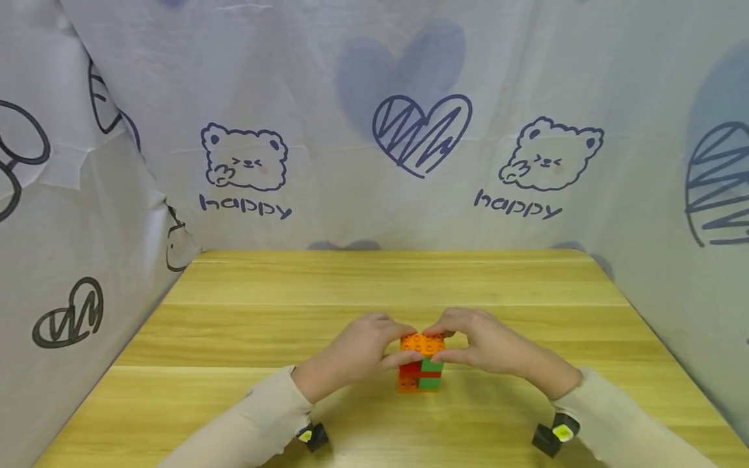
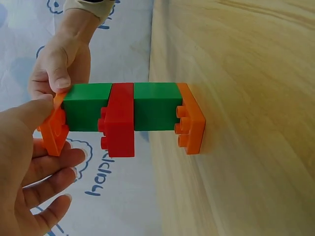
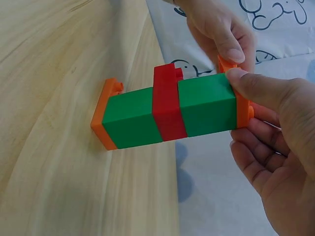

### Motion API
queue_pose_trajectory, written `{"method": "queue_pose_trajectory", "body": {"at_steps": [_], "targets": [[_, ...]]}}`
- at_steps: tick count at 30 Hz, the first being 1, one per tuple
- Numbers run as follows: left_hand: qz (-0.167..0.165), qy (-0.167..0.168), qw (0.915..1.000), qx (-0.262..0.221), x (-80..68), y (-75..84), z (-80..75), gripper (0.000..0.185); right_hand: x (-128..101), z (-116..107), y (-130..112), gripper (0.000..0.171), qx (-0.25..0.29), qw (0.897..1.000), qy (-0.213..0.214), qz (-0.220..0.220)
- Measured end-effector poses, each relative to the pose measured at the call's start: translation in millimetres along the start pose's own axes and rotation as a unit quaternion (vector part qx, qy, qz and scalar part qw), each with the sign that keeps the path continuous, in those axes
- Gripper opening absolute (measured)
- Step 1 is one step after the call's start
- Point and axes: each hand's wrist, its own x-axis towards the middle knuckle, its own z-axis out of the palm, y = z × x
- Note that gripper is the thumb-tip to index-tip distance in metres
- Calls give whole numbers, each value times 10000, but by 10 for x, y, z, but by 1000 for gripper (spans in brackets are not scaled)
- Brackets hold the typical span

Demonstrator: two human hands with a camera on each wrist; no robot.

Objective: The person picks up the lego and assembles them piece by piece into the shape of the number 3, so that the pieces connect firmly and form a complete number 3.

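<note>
A tower of toy building bricks stands upright on the wooden table. At its base is an orange plate. Above come a green block, a red plate and a second green block, all set toward one side. Another orange plate caps the tower, its studs facing up. My left hand pinches the left end of this top plate between thumb and fingers. From the right, my right hand pinches its other end. In the left wrist view, the left hand's other fingers spread below the plate.
The wooden table extends around the tower on all sides. A white cloth printed with hearts and bears hangs behind it and along both sides. Black wrist cameras sit under the light sleeves.
</note>
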Motion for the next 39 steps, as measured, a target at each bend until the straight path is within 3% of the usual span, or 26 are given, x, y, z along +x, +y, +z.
{"method": "queue_pose_trajectory", "body": {"at_steps": [6, 15, 22, 29, 39], "targets": [[551, 466, 9960, 523, -2, 0, 0, 42, -7, 21, 9, 39, 9, 9999, 100, 1], [660, 718, 9926, 725, -17, -12, 19, 41, -12, 63, 40, 39, 89, 9995, 293, -27], [44, 516, 9987, -5, -44, 12, 65, 42, -52, 130, 45, 39, 71, 9990, 432, 40], [-502, 463, 9936, -905, -96, -1, 127, 42, -117, 273, 40, 40, -22, 9972, 740, -71], [-980, 268, 9822, -1582, -186, -59, 206, 51, -233, 431, 101, 49, 982, 9893, 899, 593]]}}
